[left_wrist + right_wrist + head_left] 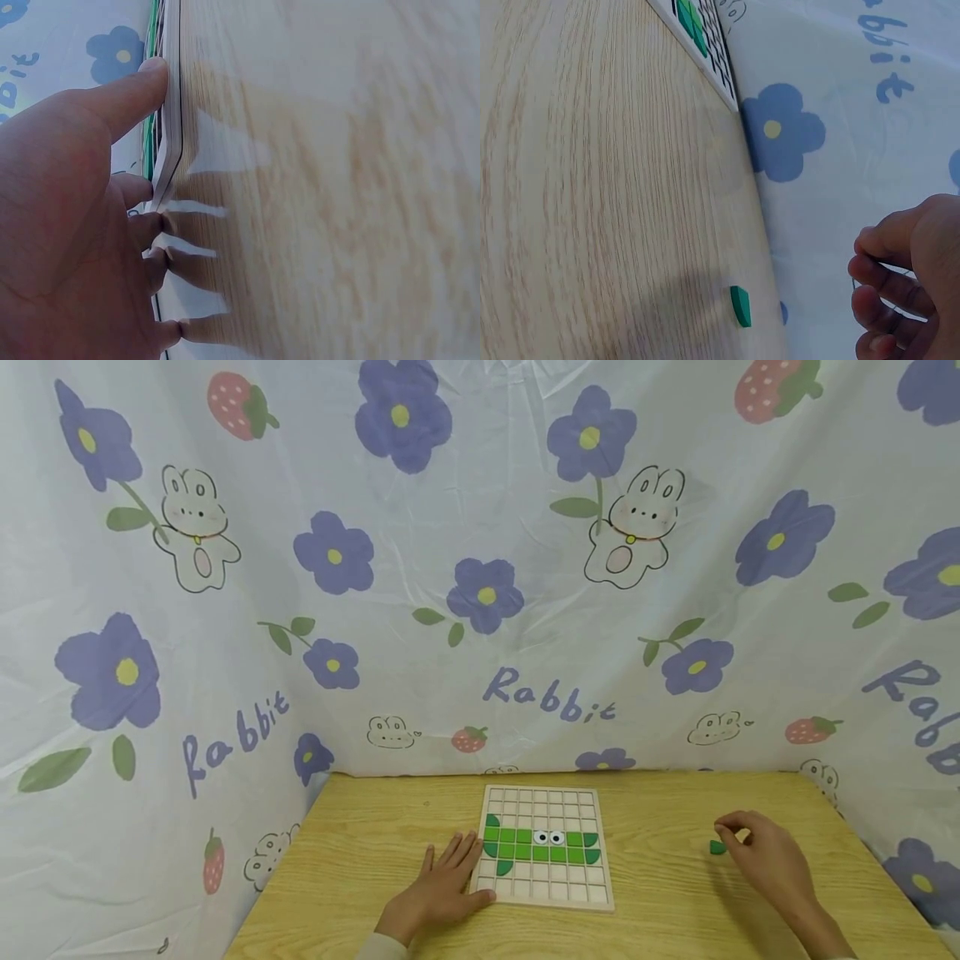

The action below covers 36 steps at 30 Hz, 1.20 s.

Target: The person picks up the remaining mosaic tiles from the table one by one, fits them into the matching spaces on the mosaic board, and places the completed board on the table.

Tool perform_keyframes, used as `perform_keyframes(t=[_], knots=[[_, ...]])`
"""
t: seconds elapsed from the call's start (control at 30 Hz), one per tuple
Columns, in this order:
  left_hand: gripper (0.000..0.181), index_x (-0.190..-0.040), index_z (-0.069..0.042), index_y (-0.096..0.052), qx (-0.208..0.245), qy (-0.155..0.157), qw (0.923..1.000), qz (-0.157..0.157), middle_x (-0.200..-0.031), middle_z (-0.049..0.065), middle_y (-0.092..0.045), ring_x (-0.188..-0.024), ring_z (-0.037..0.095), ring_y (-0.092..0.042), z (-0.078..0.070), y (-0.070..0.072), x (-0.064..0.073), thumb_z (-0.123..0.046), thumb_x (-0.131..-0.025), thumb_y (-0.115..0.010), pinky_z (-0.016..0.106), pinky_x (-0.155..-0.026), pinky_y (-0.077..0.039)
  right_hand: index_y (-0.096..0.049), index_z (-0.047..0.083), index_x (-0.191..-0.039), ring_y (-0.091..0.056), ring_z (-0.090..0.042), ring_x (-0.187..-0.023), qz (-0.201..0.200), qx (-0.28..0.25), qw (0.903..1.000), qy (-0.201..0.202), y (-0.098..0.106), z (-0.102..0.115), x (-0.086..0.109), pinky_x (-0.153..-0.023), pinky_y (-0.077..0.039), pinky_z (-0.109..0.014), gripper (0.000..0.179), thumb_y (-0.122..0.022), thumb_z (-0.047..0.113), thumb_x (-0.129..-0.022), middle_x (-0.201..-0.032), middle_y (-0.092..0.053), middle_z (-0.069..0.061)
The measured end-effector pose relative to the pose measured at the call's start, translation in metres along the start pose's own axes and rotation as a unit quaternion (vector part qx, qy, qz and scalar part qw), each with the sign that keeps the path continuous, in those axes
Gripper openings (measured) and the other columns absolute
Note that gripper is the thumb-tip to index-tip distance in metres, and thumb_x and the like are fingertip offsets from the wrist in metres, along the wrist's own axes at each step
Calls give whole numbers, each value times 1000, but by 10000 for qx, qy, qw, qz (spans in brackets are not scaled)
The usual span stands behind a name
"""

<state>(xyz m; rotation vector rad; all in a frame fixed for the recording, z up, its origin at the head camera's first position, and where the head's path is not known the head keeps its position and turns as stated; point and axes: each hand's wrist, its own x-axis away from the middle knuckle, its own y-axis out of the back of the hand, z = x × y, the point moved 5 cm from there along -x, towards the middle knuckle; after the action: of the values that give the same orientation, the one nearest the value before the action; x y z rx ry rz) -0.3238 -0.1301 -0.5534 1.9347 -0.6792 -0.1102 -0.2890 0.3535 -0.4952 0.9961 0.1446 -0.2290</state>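
My left hand (442,889) lies with spread fingers at the left side of a wooden grid board (543,893). In the left wrist view, its thumb and fingertips touch the board's edge (172,97). Bright green square tiles (540,853), dark green quarter-round tiles (504,867) and two round eye tiles (548,837) lie in the grid. Over the table's right side, my right hand (772,864) hovers with loosely bent fingers, thumb near the index finger. Nothing shows between them. A loose dark green quarter-round tile (740,306) lies on the table just below it.
The wood-grain table (645,893) carries the board near its middle. A white curtain (480,643) printed with purple flowers, rabbits and strawberries hangs behind the table and along both sides.
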Motion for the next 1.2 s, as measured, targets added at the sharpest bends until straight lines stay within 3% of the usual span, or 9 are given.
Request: perform_keyframes(t=[0.4, 0.6, 0.8, 1.0, 1.2], knots=[[92, -172, -11, -20, -51, 11, 10000, -14, -181, 11, -14, -167, 40, -10, -2, 0, 0, -61, -105, -57, 76, -127, -5, -77, 1, -113, -70, -24, -83, 389, 248, 9989, -52, -5, -20, -5, -68, -58, -43, 19, -70, 12, -100, -105, -74, -13], [92, -172, -10, -20, -36, -18, 10000, 15, -181, 12, -13, -167, 41, -10, -1, -1, 1, -62, -105, -56, 76, -127, -5, -73, -3, -123, -71, -29, -89, 877, 211, 9953, -353, -15, -33, -9, -70, -59, -47, 30, -66, 18, -104, -112, -72, -21], [95, -172, -9, -20, 122, -80, 9999, 32, -180, 14, -13, -167, 42, -8, 1, -1, 0, -64, -104, -56, 78, -125, -3, -66, -8, -132, -70, -40, -98, 1163, 243, 9925, -300, -28, -46, -10, -77, -59, -55, 42, -64, 25, -106, -116, -68, -27], [93, -172, -11, -19, 15, 0, 10000, -2, -181, 11, -13, -167, 40, -9, 1, -1, 0, -64, -105, -55, 76, -127, -3, -69, -4, -130, -69, -39, -97, 1172, 233, 9924, -306, -38, -52, -8, -76, -59, -55, 45, -65, 34, -106, -113, -66, -23], [92, -172, -11, -19, -69, 30, 10000, -9, -181, 11, -13, -167, 40, -10, 1, -2, 0, -62, -105, -56, 76, -127, -4, -73, 1, -123, -69, -34, -94, 1050, 219, 9938, -299, -39, -49, -6, -72, -58, -49, 35, -71, 29, -103, -112, -64, -21]])
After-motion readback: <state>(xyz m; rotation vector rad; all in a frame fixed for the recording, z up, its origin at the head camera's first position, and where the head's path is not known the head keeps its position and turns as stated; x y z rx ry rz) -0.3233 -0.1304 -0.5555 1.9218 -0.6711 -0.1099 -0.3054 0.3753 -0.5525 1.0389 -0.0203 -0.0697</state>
